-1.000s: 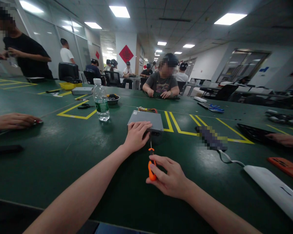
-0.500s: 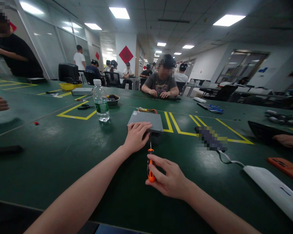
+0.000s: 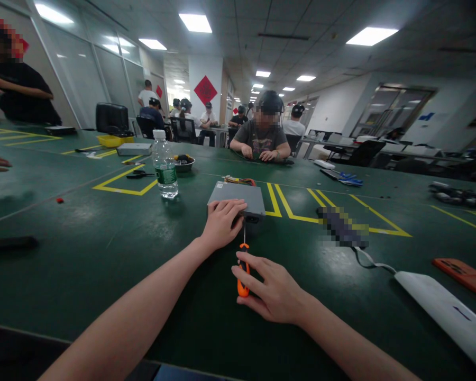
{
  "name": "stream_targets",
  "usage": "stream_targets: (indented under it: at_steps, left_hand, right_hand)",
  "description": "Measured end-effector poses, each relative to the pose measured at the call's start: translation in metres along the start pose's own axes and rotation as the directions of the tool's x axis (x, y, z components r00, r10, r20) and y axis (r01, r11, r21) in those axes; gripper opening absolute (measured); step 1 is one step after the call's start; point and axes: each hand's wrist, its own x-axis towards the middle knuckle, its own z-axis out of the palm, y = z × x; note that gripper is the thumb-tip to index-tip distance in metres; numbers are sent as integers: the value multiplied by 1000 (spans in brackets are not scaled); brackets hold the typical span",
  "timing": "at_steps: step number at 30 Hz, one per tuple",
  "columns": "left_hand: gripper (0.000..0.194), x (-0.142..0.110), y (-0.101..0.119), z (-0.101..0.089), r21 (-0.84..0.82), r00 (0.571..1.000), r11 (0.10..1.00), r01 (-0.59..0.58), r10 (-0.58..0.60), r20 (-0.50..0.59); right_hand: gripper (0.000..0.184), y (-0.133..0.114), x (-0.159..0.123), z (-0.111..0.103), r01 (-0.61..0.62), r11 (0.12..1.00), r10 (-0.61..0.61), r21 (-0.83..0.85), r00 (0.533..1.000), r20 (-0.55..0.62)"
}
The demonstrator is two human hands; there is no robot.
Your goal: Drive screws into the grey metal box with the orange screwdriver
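A grey computer power supply (image 3: 244,197) lies on the green table, its bundled cables (image 3: 239,181) at the far side. My left hand (image 3: 223,222) grips its near left part, fingers over the top and thumb by the front face. In my right hand (image 3: 275,288) is an orange and black screwdriver (image 3: 243,286), held by the handle between fingers and thumb. The shaft points away from me to the front face of the power supply, below the socket. Where the tip meets the case is too small to make out.
Left of the power supply stands a water bottle (image 3: 165,172), with a metal bowl (image 3: 184,163) behind it. To the right are a white power strip (image 3: 440,307) with its cable and an orange phone (image 3: 464,275). A co-worker (image 3: 262,135) sits across the table.
My right fingers have shifted on the screwdriver handle, spreading slightly to the left. My left hand and the power supply stay put. At right, another person's hand and a dark object have left view.
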Motion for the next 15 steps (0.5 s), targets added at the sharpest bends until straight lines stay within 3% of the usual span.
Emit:
stream_targets:
  at_steps: [6, 12, 15]
  left_hand:
    - [30, 0, 0, 1, -3, 1000, 1000, -2, 2, 0]
    - [31, 0, 0, 0, 7, 1000, 1000, 7, -7, 6]
    - [31, 0, 1, -1, 10, 1000, 1000, 9, -9, 8]
  right_hand:
    - [35, 2, -3, 9, -14, 998, 22, 69, 992, -126]
    - [40, -2, 3, -1, -35, 998, 35, 44, 999, 7]
    - [32, -2, 3, -1, -11, 1000, 12, 10, 999, -38]
